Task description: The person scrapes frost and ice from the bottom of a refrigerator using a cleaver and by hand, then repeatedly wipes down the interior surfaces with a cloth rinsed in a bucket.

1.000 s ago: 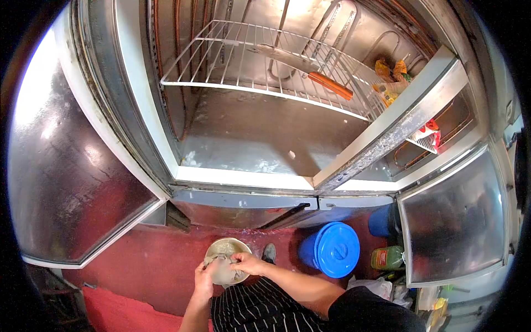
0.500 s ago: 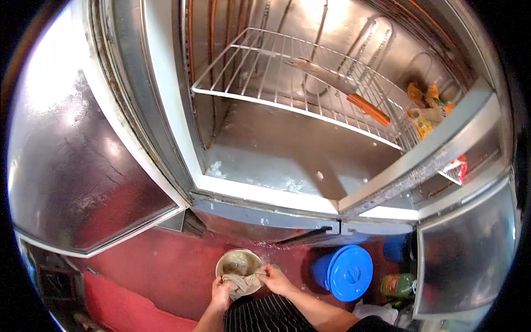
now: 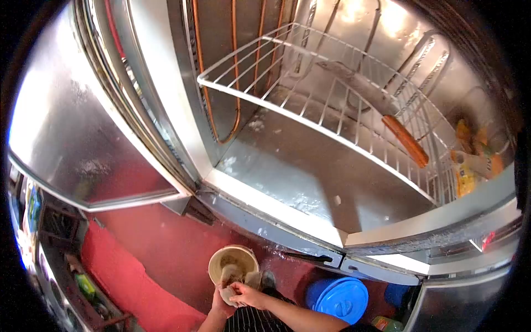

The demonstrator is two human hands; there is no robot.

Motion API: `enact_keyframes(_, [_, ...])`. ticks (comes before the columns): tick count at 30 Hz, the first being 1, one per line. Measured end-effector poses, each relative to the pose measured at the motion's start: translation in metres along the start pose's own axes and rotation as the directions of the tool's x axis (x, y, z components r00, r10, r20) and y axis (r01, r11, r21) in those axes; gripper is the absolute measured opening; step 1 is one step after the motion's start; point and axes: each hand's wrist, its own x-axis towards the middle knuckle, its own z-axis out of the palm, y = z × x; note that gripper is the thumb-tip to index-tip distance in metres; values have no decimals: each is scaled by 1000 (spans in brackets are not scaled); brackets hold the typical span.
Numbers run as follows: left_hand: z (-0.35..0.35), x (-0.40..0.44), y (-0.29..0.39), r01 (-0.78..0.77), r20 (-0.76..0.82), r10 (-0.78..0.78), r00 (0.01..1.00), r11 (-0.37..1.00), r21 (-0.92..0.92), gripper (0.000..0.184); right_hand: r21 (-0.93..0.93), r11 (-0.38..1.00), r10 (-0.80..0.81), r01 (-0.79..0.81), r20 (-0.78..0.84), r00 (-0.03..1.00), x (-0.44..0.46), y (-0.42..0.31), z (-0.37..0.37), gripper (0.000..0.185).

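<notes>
A wet, greyish cloth (image 3: 231, 273) is bunched between my two hands over a cream bucket (image 3: 213, 264) on the red floor. My left hand (image 3: 219, 301) is closed on the cloth's near end. From the right, my right hand (image 3: 247, 295) grips the same cloth with its fingers pressed together. Part of the cloth hangs into the bucket, where murky water shows. Ahead, inside the open fridge, a wide-bladed knife with an orange-brown handle (image 3: 405, 141) lies on a white wire shelf (image 3: 301, 120).
A bucket with a blue lid (image 3: 343, 301) stands right of my hands. Open steel doors flank the fridge, the left one (image 3: 83, 133) large and near. Yellow packets (image 3: 470, 172) sit at the shelf's right end. Racks with items (image 3: 83, 288) are at the lower left.
The view has turned and moved nearer to the fridge. My hands have come closer together, and the cloth, stretched between them before, is now bunched.
</notes>
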Motion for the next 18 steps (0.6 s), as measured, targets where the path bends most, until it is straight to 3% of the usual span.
enact_keyframes(1, [4,1,-7,-27,-137,40,990,995,94,70,8,1000,24,-24,15,1000,5,5,-1,35])
enact_keyframes(3, [-7,2,-19,-22,-194,31,980,999,46,68,-93,996,12,-15,-35,999,16,29,-5,42])
enact_keyframes(4, [-11,2,-24,-23,-216,27,976,999,25,67,-5,995,102,-103,-17,995,6,11,1,48])
enact_keyframes(5, [-3,1,-27,-98,-232,120,965,990,104,64,-30,995,90,-90,-1,996,5,9,-3,47])
enact_keyframes(7, [-20,3,-34,-85,-86,74,994,987,-140,56,66,988,137,-139,32,990,11,19,-17,45])
enact_keyframes(8, [-25,4,-42,-237,-60,255,965,946,220,52,100,988,118,-120,28,993,16,32,-25,44])
enact_keyframes(9, [-31,9,-45,-203,-153,220,963,972,119,48,90,996,21,-19,-20,1000,22,46,-30,43])
enact_keyframes(11, [-22,11,-43,-187,-336,143,931,977,-102,41,-424,906,-77,9,-145,986,15,14,-16,37])
enact_keyframes(13, [-39,3,-40,-164,-398,79,914,969,-186,44,-351,933,-202,78,-331,922,49,86,-53,38])
enact_keyframes(14, [-45,-1,-37,-155,-384,61,921,963,-219,46,-415,907,-154,-73,-486,860,50,74,-51,31])
enact_keyframes(15, [-70,8,-45,-196,-371,71,926,929,-313,46,-611,792,-389,-14,-521,759,71,123,-85,24])
enact_keyframes(16, [-82,13,-45,-184,-494,54,868,958,-218,48,-623,754,-299,-207,-608,736,69,103,-81,24])
enact_keyframes(17, [-105,14,-51,-189,-522,39,852,953,-237,48,-640,748,-348,-173,-601,719,86,134,-105,24])
enact_keyframes(18, [-134,15,-63,-154,-452,27,892,957,-247,48,-693,698,-384,-181,-575,722,98,162,-126,24])
